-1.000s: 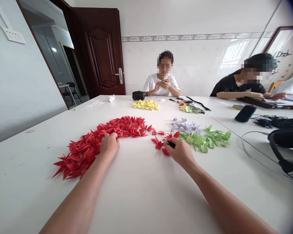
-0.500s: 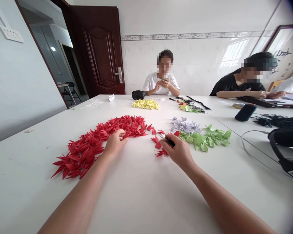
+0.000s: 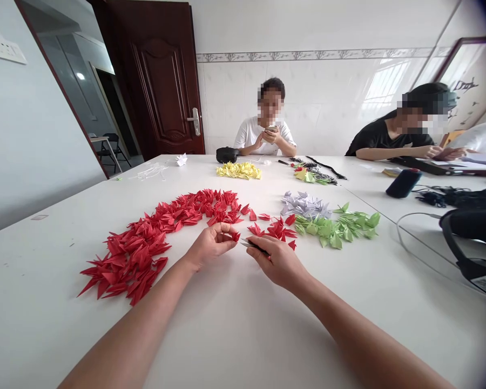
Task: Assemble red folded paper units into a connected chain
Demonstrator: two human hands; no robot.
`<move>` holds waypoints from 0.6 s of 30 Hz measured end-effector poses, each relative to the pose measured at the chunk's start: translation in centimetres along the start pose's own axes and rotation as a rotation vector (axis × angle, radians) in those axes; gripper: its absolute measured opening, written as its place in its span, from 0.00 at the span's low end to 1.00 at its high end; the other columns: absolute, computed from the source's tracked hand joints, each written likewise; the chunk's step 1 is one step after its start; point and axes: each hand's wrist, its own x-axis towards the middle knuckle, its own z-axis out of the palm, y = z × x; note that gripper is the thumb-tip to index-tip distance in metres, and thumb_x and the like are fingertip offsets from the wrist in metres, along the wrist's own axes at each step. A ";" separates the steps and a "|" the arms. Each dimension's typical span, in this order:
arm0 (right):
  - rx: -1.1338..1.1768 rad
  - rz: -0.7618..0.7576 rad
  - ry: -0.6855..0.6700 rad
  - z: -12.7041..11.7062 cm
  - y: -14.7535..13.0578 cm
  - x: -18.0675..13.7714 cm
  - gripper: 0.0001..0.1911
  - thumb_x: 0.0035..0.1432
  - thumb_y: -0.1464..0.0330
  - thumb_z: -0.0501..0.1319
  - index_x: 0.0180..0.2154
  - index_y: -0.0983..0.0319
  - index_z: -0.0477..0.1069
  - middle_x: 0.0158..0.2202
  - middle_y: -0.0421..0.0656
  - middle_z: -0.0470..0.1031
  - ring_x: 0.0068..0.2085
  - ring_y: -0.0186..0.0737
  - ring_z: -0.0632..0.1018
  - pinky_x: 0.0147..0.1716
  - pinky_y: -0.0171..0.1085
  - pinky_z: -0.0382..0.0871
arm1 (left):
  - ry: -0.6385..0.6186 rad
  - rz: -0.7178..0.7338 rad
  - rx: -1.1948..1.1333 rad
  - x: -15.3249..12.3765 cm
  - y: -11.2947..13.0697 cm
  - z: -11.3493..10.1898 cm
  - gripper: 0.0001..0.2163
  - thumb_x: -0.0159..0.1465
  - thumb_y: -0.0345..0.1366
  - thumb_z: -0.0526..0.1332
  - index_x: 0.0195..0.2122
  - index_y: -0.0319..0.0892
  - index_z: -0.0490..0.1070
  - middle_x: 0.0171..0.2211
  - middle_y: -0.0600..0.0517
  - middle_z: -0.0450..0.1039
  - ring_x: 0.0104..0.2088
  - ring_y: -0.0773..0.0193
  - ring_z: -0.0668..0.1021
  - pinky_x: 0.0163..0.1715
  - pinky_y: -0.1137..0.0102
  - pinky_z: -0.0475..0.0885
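Note:
My left hand [image 3: 211,244] pinches a red folded paper crane [image 3: 235,236] between thumb and fingers, just above the white table. Facing it closely, my right hand [image 3: 281,262] is closed around a small black-handled tool [image 3: 254,246]. Its pointed silver tip reaches toward the paper crane; I cannot tell whether they touch. Left of my hands lies a long curved heap of red paper cranes [image 3: 146,246]. Several loose red cranes [image 3: 277,229] rest just beyond my right hand. Farther right are a pale lilac paper pile [image 3: 305,204] and a light green one [image 3: 340,227].
A yellow paper pile [image 3: 238,170] and a black pouch [image 3: 227,155] sit toward the far edge. One person [image 3: 266,135] there holds a phone; another [image 3: 389,140] sits farther right. A dark thread spool [image 3: 404,183], a cable and a black headset [image 3: 476,243] occupy the right side.
My left hand has come away from the red heap, moving right with a red paper crane pinched in it. My right hand has moved left and nearer with the tool, toward the left hand.

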 end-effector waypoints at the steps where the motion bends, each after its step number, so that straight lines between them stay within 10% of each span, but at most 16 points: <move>1: -0.001 -0.004 -0.008 0.0 0.0 0.0 0.12 0.59 0.64 0.51 0.40 0.58 0.71 0.33 0.42 0.73 0.33 0.36 0.72 0.31 0.32 0.62 | -0.012 0.002 0.010 -0.1 0.0 0.1 0.13 0.51 0.37 0.64 0.37 0.41 0.68 0.33 0.50 0.74 0.36 0.63 0.75 0.39 0.66 0.69; 18: 0.045 0.140 -0.043 0.5 0.1 0.0 0.15 0.59 0.63 0.49 0.29 0.59 0.70 0.24 0.39 0.69 0.26 0.34 0.69 0.25 0.30 0.59 | -0.017 0.028 0.031 -0.3 0.3 1.1 0.10 0.52 0.37 0.62 0.35 0.41 0.67 0.32 0.50 0.74 0.36 0.64 0.76 0.37 0.67 0.70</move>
